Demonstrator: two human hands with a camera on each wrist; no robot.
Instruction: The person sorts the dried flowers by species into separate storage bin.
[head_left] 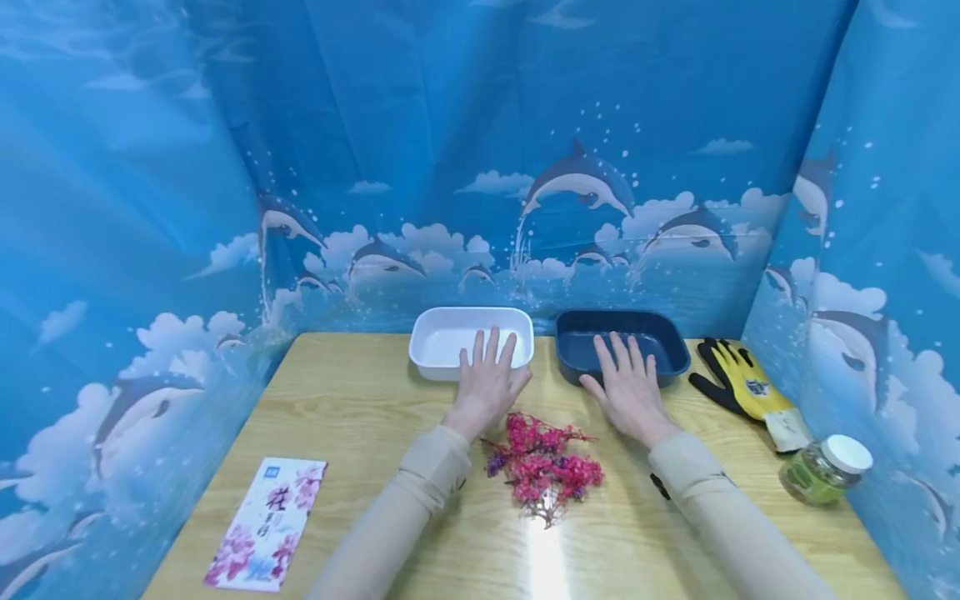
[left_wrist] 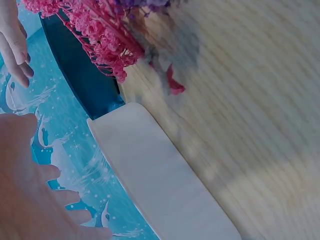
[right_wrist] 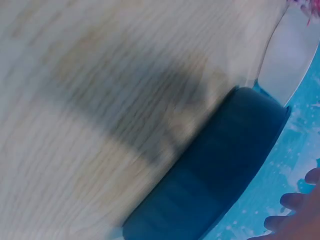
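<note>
My left hand (head_left: 485, 390), fingers straight and spread, is over the near side of a white rectangular dish (head_left: 435, 337). With its fingers likewise extended, my right hand (head_left: 628, 392) is over the near side of a dark blue dish (head_left: 573, 333). Neither hand holds anything; whether they touch the dishes cannot be told. Between my forearms a bunch of pink and purple dried flowers (head_left: 543, 462) lies on the table. The left wrist view shows the white dish's side (left_wrist: 160, 175) and pink blossoms (left_wrist: 105, 40); the right wrist view shows the dark dish's side (right_wrist: 210, 165).
A white flower-printed packet (head_left: 267, 525) lies at the table's left. On the right are a yellow and black glove (head_left: 742, 383) and a green-filled jar with a white lid (head_left: 825, 471). A small black object (head_left: 660, 486) lies partly under my right forearm. Dolphin-printed curtains (head_left: 450, 167) surround the table.
</note>
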